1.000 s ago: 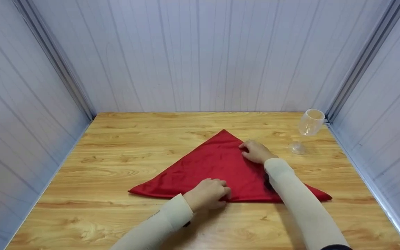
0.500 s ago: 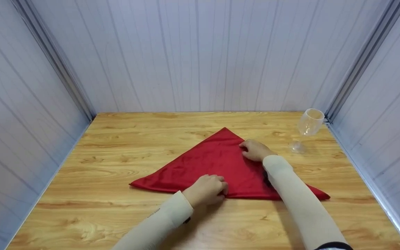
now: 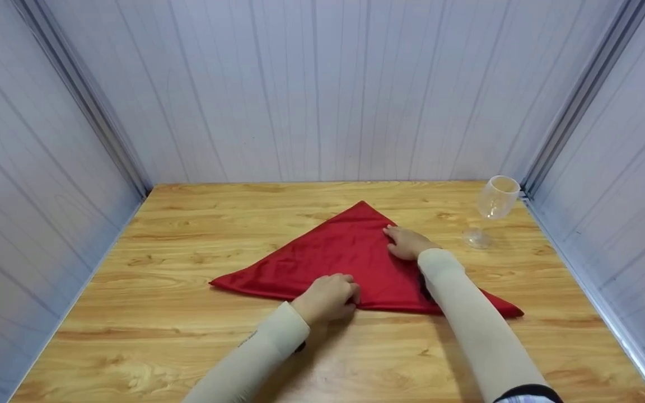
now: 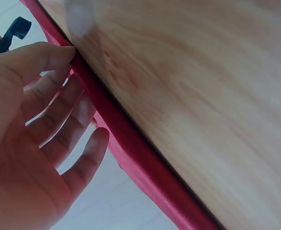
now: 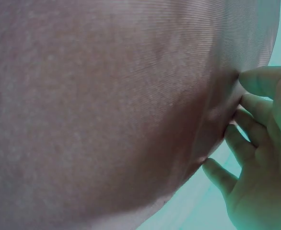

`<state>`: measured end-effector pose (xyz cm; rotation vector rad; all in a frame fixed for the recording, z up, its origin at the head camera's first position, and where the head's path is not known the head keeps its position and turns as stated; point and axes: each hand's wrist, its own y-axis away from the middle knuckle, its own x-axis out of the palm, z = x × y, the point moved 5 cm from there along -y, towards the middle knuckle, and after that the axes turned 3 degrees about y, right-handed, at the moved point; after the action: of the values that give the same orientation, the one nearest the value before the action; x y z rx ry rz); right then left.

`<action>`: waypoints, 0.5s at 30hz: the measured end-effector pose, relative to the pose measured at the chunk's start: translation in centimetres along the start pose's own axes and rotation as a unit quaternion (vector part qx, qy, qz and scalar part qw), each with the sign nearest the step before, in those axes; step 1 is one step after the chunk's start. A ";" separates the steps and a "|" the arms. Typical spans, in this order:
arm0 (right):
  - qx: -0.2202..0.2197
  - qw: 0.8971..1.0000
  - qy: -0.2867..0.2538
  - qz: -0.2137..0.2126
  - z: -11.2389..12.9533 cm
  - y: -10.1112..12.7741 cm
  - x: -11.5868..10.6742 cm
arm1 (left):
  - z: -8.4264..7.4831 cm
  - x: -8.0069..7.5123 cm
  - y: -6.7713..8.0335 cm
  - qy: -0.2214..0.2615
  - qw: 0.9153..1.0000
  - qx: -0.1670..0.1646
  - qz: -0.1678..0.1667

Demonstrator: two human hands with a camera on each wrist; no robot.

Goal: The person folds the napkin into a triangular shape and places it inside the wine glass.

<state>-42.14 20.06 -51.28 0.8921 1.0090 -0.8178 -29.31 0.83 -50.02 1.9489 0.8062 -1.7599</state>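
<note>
A red satin cloth napkin [image 3: 328, 263], folded into a triangle, lies on the wooden table with its point toward the back wall. At the middle of its near folded edge is my left hand [image 3: 327, 299]. The left wrist view shows my thumb [image 4: 59, 53] against that edge, with the index finger behind it, pinching the fabric. My right hand [image 3: 409, 243] rests on the napkin's right slanted edge, fingers extended. In the right wrist view those fingertips [image 5: 212, 166] touch the fabric along its rim.
A clear stemmed wine glass [image 3: 498, 198] stands upright at the back right of the wooden table [image 3: 160, 246]. Pale panel walls [image 3: 300, 89] enclose the back and both sides.
The napkin has shifted slightly away from me, its left corner most, with my left hand moving along. My right hand's fingers have straightened.
</note>
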 end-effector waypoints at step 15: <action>0.007 0.999 -0.019 0.027 -0.1 -0.1 -0.1 | 1.2 0.0 0.4 0.006 1.000 -0.014 -0.008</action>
<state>-42.26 20.15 -51.21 0.9093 0.9440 -0.7938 -30.02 -0.26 -50.17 1.9425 0.8477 -1.7378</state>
